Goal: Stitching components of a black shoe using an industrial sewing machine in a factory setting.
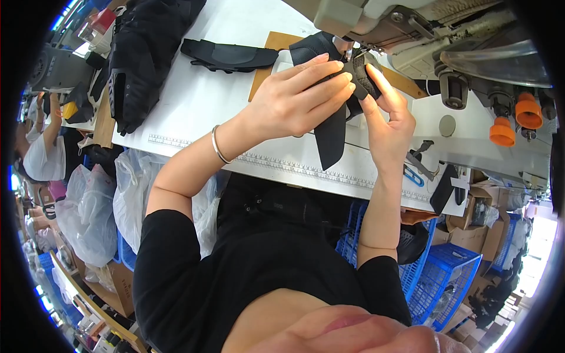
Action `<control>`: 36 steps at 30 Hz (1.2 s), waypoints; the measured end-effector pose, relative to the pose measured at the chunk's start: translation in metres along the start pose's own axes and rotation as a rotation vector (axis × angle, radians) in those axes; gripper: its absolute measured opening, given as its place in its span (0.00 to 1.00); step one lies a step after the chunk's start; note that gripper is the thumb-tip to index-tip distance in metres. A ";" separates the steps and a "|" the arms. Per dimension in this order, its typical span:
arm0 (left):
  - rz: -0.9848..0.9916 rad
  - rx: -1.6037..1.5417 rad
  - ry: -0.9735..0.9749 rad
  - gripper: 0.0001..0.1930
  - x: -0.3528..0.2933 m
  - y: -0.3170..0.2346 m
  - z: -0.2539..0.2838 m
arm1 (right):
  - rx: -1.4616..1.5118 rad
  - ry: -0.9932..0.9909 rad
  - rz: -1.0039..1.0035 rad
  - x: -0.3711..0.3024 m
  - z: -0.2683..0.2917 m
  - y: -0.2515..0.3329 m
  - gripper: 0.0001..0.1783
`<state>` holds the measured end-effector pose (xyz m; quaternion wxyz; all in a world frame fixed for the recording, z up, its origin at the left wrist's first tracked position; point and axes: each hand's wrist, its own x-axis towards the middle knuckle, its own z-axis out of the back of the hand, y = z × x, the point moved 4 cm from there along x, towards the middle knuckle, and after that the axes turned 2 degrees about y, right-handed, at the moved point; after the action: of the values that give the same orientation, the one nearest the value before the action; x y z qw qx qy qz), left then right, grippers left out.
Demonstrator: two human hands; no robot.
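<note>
Your fingers [329, 76] of the left hand [294, 97] lay pressed together, straight, flat across a black fabric piece [338, 112]. Right hand [385, 115]: thumb and forefinger pinched the piece's upper end, a small grey textured patch [362, 73]. Both hands gripped it.

The piece was held above the bench [200, 100], toward its far edge, directly under the head of the sewing machine [406, 23]. Its tail hung down between your two hands, narrowing to a point over the printed ruler strip [282, 165] along the near edge. You wore a thin silver bangle [218, 144] on the left wrist.

Behind the piece, a tan board [273, 50] lay flat on the bench. Left of it, well apart from your hands, lay a flat black padded piece [229, 56]. A heap of black garments [141, 59] sat at the bench's far left corner. Blue-handled snips [415, 170] lay near the right of the near edge. Two orange cones [515, 120] stood at the far right.

Below the bench: clear plastic bags [100, 206] on the left, blue crates [441, 276] on the right.
</note>
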<state>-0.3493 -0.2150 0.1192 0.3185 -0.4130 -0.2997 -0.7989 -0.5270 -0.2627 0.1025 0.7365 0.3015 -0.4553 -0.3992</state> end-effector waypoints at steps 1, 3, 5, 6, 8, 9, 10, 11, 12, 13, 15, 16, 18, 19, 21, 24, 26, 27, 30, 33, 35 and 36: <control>-0.008 0.000 0.006 0.14 0.000 0.000 0.000 | 0.000 0.002 0.002 0.000 0.000 0.000 0.26; -0.020 0.012 0.009 0.13 -0.001 -0.001 0.000 | 0.035 0.004 -0.002 0.001 -0.001 -0.002 0.26; -0.032 0.023 0.011 0.13 -0.001 0.000 -0.001 | 0.034 0.009 -0.008 0.001 0.000 -0.001 0.26; -0.056 0.034 -0.015 0.13 -0.002 0.000 -0.002 | 0.034 0.012 -0.017 0.000 0.001 0.000 0.26; -0.078 0.050 -0.039 0.13 -0.005 0.000 -0.003 | -0.109 0.017 0.106 -0.001 0.004 0.004 0.26; -0.082 0.047 -0.050 0.13 -0.006 -0.001 -0.003 | -0.253 0.018 0.227 -0.003 0.006 0.007 0.26; -0.086 0.044 -0.061 0.12 -0.007 -0.001 -0.003 | -0.253 0.020 0.230 -0.003 0.010 0.007 0.26; -0.087 0.055 -0.070 0.12 -0.007 -0.001 -0.003 | -0.360 0.060 0.278 -0.005 0.013 0.008 0.26; -0.086 0.057 -0.071 0.12 -0.007 -0.001 -0.003 | -0.467 0.100 0.325 -0.005 0.013 0.009 0.27; -0.083 0.089 -0.090 0.12 -0.007 -0.003 -0.003 | -0.477 0.104 0.385 -0.003 0.013 0.011 0.28; -0.081 0.120 -0.108 0.12 -0.008 -0.004 -0.005 | -0.493 0.124 0.423 -0.001 0.016 0.011 0.29; -0.086 0.140 -0.120 0.11 -0.009 -0.004 -0.006 | -0.510 0.141 0.458 0.000 0.017 0.013 0.30; -0.096 0.156 -0.131 0.10 -0.008 -0.005 -0.006 | -0.451 0.174 0.421 0.004 0.020 0.012 0.31; -0.079 0.163 -0.117 0.11 -0.006 -0.007 -0.005 | -0.388 0.211 0.385 0.006 0.020 0.010 0.32; -0.069 0.164 -0.099 0.11 -0.004 -0.011 -0.005 | -0.392 0.234 0.376 0.010 0.024 0.012 0.32; -0.068 0.209 -0.075 0.12 -0.002 -0.013 -0.006 | -0.366 0.258 0.391 0.014 0.027 0.009 0.32; -0.073 0.198 -0.052 0.13 0.000 -0.013 -0.006 | -0.386 0.262 0.435 0.014 0.028 0.010 0.32; -0.075 0.194 -0.054 0.13 0.000 -0.012 -0.006 | -0.389 0.260 0.432 0.013 0.028 0.010 0.32; -0.078 0.165 -0.061 0.13 0.000 -0.005 -0.004 | -0.365 0.237 0.398 0.011 0.023 0.010 0.32; -0.122 0.078 -0.070 0.13 0.000 0.004 -0.003 | -0.421 0.225 0.390 0.006 0.018 0.016 0.32; -0.133 0.046 -0.071 0.12 0.002 0.012 -0.001 | -0.344 0.211 0.241 0.003 0.014 0.015 0.32; -0.148 0.014 -0.069 0.12 0.001 0.015 -0.001 | -0.346 0.217 0.242 0.001 0.011 0.016 0.32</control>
<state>-0.3387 -0.2256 0.1230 0.2511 -0.4149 -0.3459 -0.8032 -0.5316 -0.2563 0.1198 0.8643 0.1550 -0.3313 -0.3453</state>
